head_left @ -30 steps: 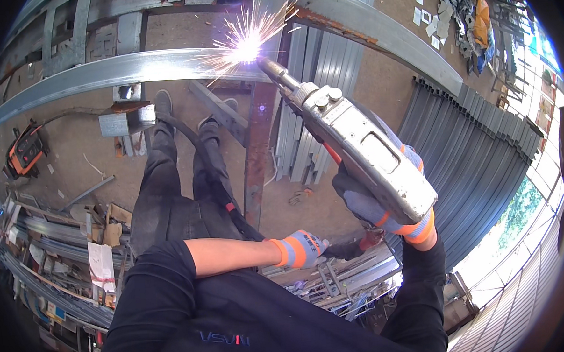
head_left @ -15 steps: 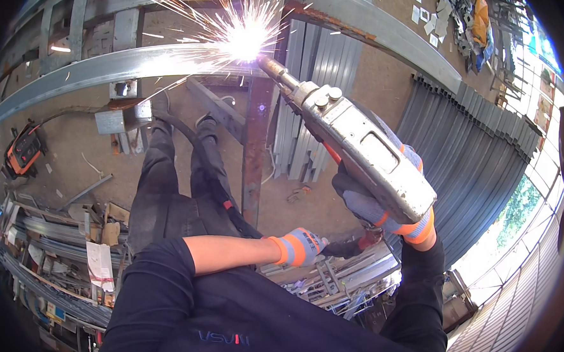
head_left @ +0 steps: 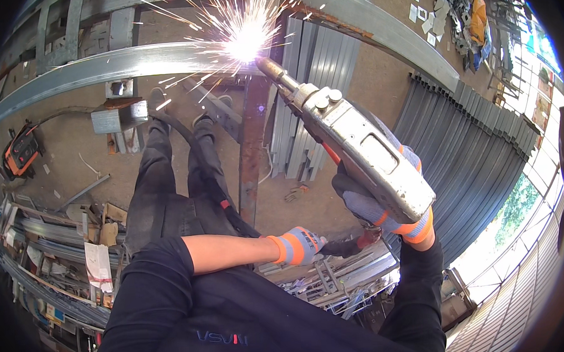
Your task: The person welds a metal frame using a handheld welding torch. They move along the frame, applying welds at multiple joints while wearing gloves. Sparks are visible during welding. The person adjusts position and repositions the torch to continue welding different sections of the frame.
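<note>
A bulky silver-grey welding gun [head_left: 373,155] slants up and to the left, with my gloved right hand [head_left: 359,197] closed around its rear part. Its brass-coloured nozzle [head_left: 273,71] ends beside a bright glare [head_left: 244,45] that throws sparks. That glare hides the spot where a horizontal steel beam [head_left: 161,60] comes up to a rusty upright bar [head_left: 253,145]. Lower down, my gloved left hand [head_left: 299,245] is closed on a dark cable [head_left: 343,246] that runs toward the gun's rear. My right fingers are mostly hidden behind the gun.
Corrugated metal sheets [head_left: 466,166] are stacked at the right, with more sheets [head_left: 318,78] behind the upright bar. An orange-and-black machine [head_left: 22,151] stands on the floor at left. A hose [head_left: 194,145] crosses above my legs. Steel profiles [head_left: 62,235] lie at the lower left.
The sparks have a different spread, and the glare looks a little smaller. The gun and both hands keep nearly the same places, with only a slight shift of the whole view.
</note>
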Action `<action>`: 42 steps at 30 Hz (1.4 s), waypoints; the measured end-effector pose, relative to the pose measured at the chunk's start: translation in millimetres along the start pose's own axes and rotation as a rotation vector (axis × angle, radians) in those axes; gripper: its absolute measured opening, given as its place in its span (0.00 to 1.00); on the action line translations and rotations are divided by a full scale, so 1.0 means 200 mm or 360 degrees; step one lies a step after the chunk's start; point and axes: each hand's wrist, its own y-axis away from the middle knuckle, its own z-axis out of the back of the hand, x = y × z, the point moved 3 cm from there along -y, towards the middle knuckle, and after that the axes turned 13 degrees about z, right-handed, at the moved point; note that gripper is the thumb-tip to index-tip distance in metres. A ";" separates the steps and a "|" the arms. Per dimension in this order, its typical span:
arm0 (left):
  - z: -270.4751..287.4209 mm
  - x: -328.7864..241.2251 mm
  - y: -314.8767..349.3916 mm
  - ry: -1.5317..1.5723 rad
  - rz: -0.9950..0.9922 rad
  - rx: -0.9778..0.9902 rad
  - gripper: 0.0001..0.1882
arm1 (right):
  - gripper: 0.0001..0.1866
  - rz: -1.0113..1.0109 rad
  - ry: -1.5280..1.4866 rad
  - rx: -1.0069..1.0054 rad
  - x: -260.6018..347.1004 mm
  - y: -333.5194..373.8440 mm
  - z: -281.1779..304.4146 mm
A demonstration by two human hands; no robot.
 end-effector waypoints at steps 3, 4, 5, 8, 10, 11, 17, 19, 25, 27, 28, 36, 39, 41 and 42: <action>0.00 0.00 -0.01 -0.0013 0.0003 -0.0005 0.16 | 0.35 -0.0109 -0.0166 -0.0043 -0.01 0.01 -0.01; 0.00 0.00 -0.01 -0.0014 0.0008 0.0005 0.16 | 0.36 -0.0130 -0.0202 -0.0052 -0.01 0.02 -0.01; 0.00 0.00 0.00 -0.0015 0.0013 0.0016 0.16 | 0.35 -0.0141 -0.0215 -0.0055 -0.02 0.02 -0.01; -0.01 0.00 -0.02 -0.0015 0.0041 0.0046 0.17 | 0.35 0.0017 -0.0012 0.0053 -0.01 0.01 0.00; -0.02 0.00 -0.03 -0.0015 0.0050 0.0052 0.17 | 0.34 0.0159 0.0134 0.0119 -0.01 0.00 0.00; -0.03 0.00 -0.03 -0.0017 0.0046 0.0048 0.17 | 0.34 0.0216 0.0173 0.0130 0.00 0.00 0.01; -0.03 0.00 -0.03 -0.0035 0.0050 0.0050 0.18 | 0.35 -0.0056 -0.0084 0.0017 -0.02 0.03 -0.01; -0.04 0.00 -0.04 -0.0034 0.0044 0.0051 0.19 | 0.35 -0.0148 -0.0187 -0.0027 -0.02 0.04 -0.01; -0.05 0.00 -0.04 -0.0027 0.0010 0.0021 0.18 | 0.36 -0.0268 -0.0403 -0.0136 -0.02 0.05 -0.01; -0.05 0.00 -0.04 -0.0027 -0.0006 0.0011 0.16 | 0.36 -0.0251 -0.0370 -0.0140 -0.01 0.05 -0.01; -0.05 0.00 -0.04 -0.0034 0.0000 0.0021 0.16 | 0.37 -0.0265 -0.0363 -0.0141 -0.01 0.05 -0.01; -0.05 -0.01 -0.05 -0.0050 -0.0006 0.0062 0.15 | 0.35 0.0064 -0.0019 0.0015 -0.03 0.05 0.00; -0.06 -0.01 -0.05 -0.0069 -0.0001 0.0066 0.16 | 0.33 -0.0019 -0.0109 -0.0022 -0.03 0.06 -0.01; -0.07 -0.01 -0.06 -0.0067 0.0017 0.0073 0.16 | 0.32 -0.0330 -0.0459 -0.0140 -0.02 0.07 -0.01; -0.07 -0.01 -0.06 -0.0069 0.0023 0.0077 0.16 | 0.31 -0.0439 -0.0596 -0.0175 -0.02 0.08 -0.02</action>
